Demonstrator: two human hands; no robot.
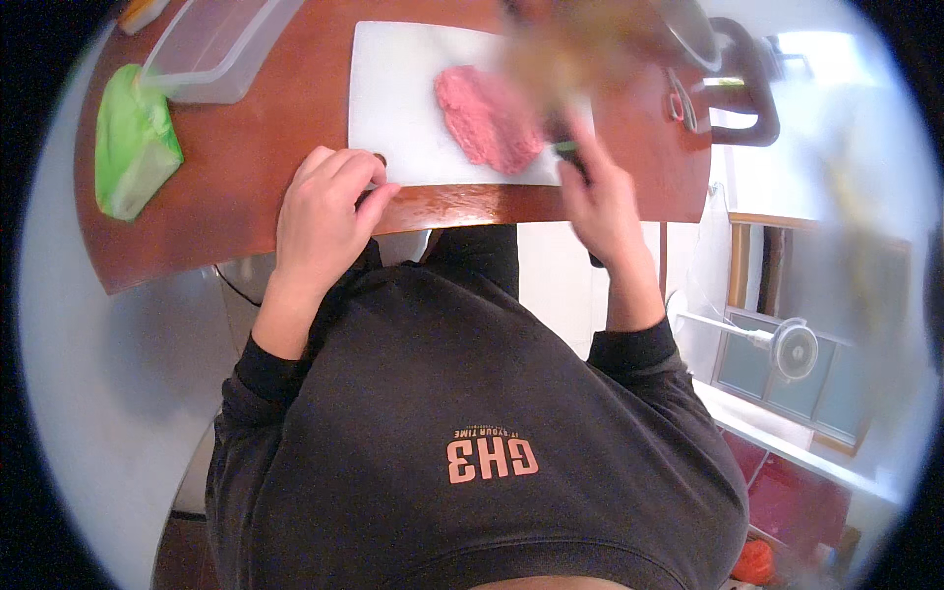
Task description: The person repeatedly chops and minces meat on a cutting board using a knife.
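A flattened mass of pink ground meat (pixel 488 118) lies on a white cutting board (pixel 398 96) near the table's front edge. My left hand (pixel 332 203) rests at the board's near left corner, fingers curled, with its fingertips at the board's edge. At the board's near right corner, my right hand (pixel 601 192) is closed around a dark handle (pixel 569 151) with a green part, right beside the meat. What the handle belongs to cannot be told, as a brownish blur covers the area above it.
On the wooden table (pixel 236 169) stand a clear plastic container (pixel 228 77) and a green and white bag (pixel 136 144) at the left. Scissors (pixel 682 103) lie at the right. A metal bowl or pot (pixel 693 33) is partly seen at the top right, near a dark chair back (pixel 763 96).
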